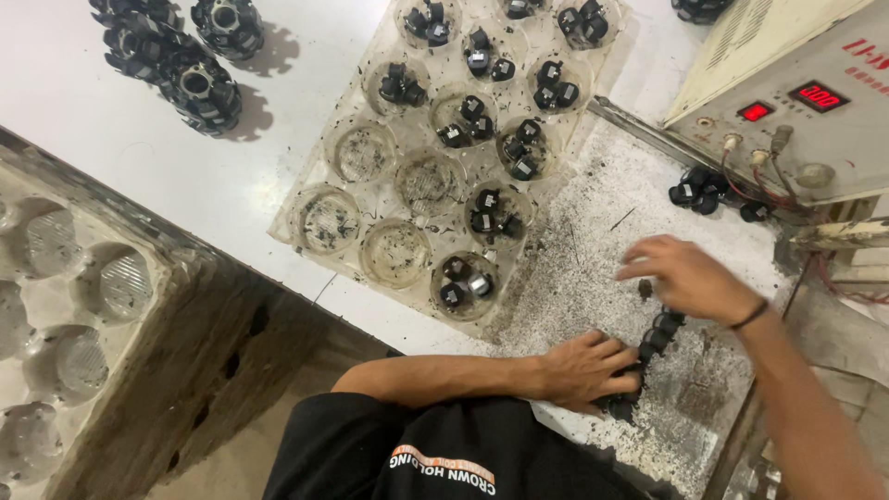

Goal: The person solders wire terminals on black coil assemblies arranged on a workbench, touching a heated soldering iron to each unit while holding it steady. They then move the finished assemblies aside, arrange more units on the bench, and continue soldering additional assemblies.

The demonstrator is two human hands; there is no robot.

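A row of small black parts [648, 344] is seen lying on the grimy, speckled bench top [574, 268], running from under the right hand down to the left hand. The left hand [583, 370] is laid flat over the lower end of the row, its fingers curled onto the parts so that several are hidden; how firmly they are gripped cannot be told. The right hand [685, 276] is held just above the upper end, fingers loosely bent and spread, blurred, with nothing visibly grasped. A dark band is worn at its wrist.

Beside the hands, a clear plastic cup tray [370, 199] is seen, some cups holding pairs of black parts, others only dust. Round black assemblies [199, 88] at the top left are partly cut off. A control box with red displays [815, 102] is cropped at the right edge, and loose black pieces [699, 188] lie below it. A second tray [56, 306] at the left is only partly shown.
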